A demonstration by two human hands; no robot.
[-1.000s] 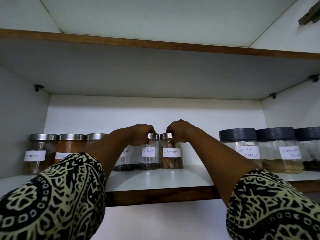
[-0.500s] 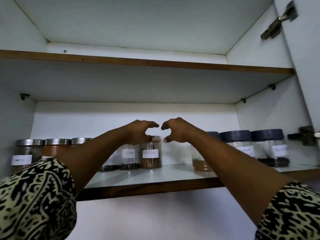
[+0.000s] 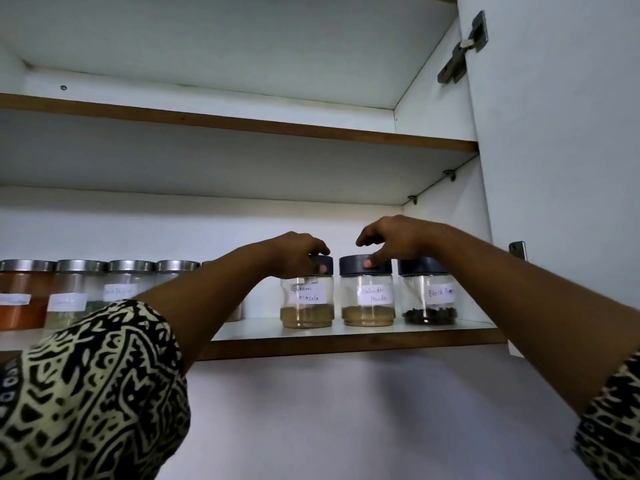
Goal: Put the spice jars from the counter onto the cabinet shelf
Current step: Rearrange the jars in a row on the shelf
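On the cabinet shelf, the Garam Masala jar was gripped at the top by the left hand, the Coriander Powder jar by the right hand. Both, it was judged, were best slid level, labels outward.

I get a dim, even picture. The upper shelf is grey with shade underneath, the back wall paler. Labels on the Garam Masala jar and coriander jar read sharp; the steel-lidded jars at 9 o'clock smear, and the door at 3 o'clock leans, lens-stretched.
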